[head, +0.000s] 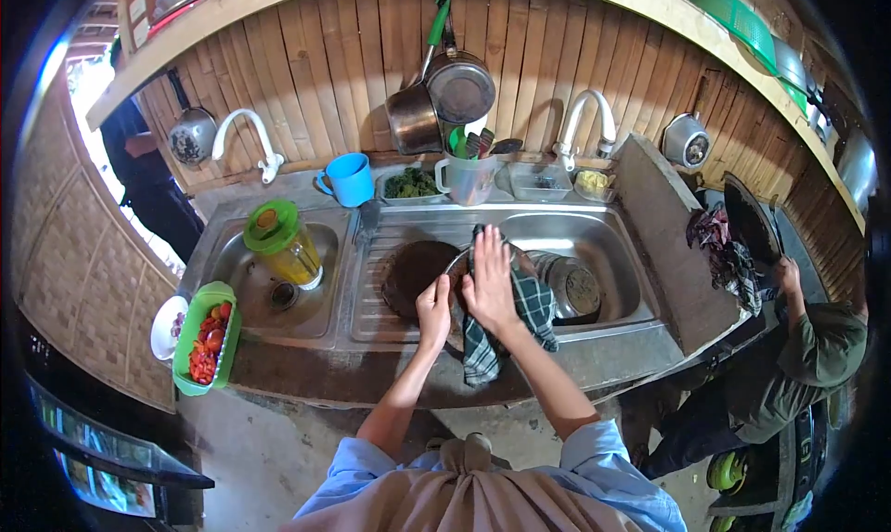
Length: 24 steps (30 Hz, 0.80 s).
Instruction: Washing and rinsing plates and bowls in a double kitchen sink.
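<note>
My left hand grips the left rim of a round metal pan, which is tilted over the sink's front edge. Pressed against that pan is a dark green checked cloth, held there by my right hand with its fingers stretched out. Most of the pan is hidden behind my hands and the cloth. A dark round pan rests on the ribbed drainboard left of my hands. In the right basin a silvery metal pot lies on its side.
A lidded blender jar stands in the left basin. Cut red vegetables fill a green tray at the counter's left edge. Behind the sink are a blue mug and a utensil jug. Another person holds a wok at right.
</note>
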Tool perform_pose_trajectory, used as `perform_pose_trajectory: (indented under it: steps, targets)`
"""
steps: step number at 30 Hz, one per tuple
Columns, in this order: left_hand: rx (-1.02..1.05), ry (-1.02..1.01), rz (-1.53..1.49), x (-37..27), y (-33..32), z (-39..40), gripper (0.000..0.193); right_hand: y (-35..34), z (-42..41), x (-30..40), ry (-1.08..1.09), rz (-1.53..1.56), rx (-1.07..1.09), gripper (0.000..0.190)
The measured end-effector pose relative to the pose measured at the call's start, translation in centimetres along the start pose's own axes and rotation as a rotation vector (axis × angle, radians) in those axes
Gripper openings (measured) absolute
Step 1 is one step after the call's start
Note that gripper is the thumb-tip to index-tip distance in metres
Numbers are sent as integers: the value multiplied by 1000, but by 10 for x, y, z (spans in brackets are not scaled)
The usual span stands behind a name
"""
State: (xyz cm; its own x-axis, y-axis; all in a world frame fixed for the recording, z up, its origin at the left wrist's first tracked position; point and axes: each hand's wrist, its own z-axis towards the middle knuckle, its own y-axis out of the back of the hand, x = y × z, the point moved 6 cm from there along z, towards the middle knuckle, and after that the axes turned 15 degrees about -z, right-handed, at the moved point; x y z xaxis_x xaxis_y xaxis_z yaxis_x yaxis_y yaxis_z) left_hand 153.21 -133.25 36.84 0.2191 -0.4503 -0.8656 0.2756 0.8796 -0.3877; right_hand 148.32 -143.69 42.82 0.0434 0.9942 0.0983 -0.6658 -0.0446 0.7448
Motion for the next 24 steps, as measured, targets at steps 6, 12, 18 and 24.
perform_pose_trajectory:
  steps: [6,12,18,24]
  targets:
    - [-113,96,-108,4,24,17,41,-12,-44,45,320,-4,291,73]
    - [-157,74,-180,-4,13,16,40,10,-32,-22,82,-337,168,60]
    - [-127,70,-139,3,6,10,38,-8,-28,0,105,-151,144,61]
    - [-66,178,-110,13,1,5,31,-4,-11,13,220,-154,95,61]
